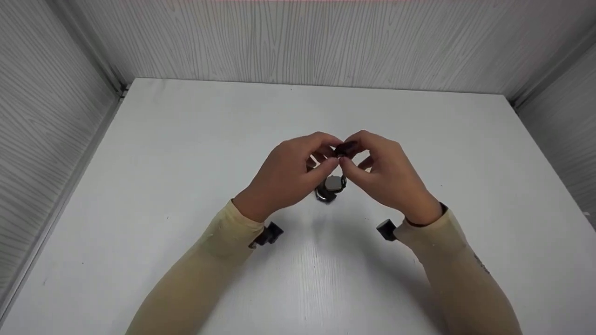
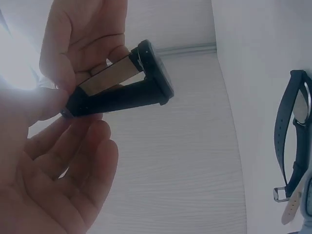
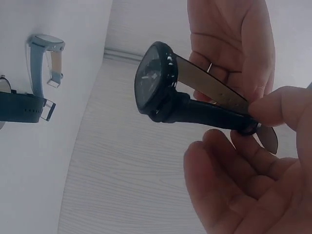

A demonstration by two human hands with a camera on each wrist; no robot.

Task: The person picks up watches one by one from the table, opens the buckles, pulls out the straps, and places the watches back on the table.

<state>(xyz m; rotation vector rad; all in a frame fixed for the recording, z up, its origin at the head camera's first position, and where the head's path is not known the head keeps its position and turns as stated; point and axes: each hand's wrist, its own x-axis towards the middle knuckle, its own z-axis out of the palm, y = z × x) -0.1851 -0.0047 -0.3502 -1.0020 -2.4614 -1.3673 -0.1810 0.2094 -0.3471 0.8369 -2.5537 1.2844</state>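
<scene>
A black wristwatch with a tan strap lining (image 3: 209, 87) hangs from the fingertips of both hands, its round dark dial (image 3: 151, 78) toward the table. My left hand (image 1: 291, 170) pinches the end of the looped strap (image 2: 114, 98) between thumb and fingers. Close against it, my right hand (image 1: 384, 167) pinches the same strap end, where the two halves of the strap overlap. In the head view only the dark strap (image 1: 345, 149) shows between the fingertips; the fingers hide most of the rest.
Below the hands, a watch with a dark strap (image 2: 287, 126) lies on the white table (image 1: 209, 121). Beside it is a pale blue-grey watch (image 3: 38, 68). Wood-grain panels (image 1: 298, 42) stand along the table's back and sides. Small black blocks (image 1: 386, 230) sit at both wrists.
</scene>
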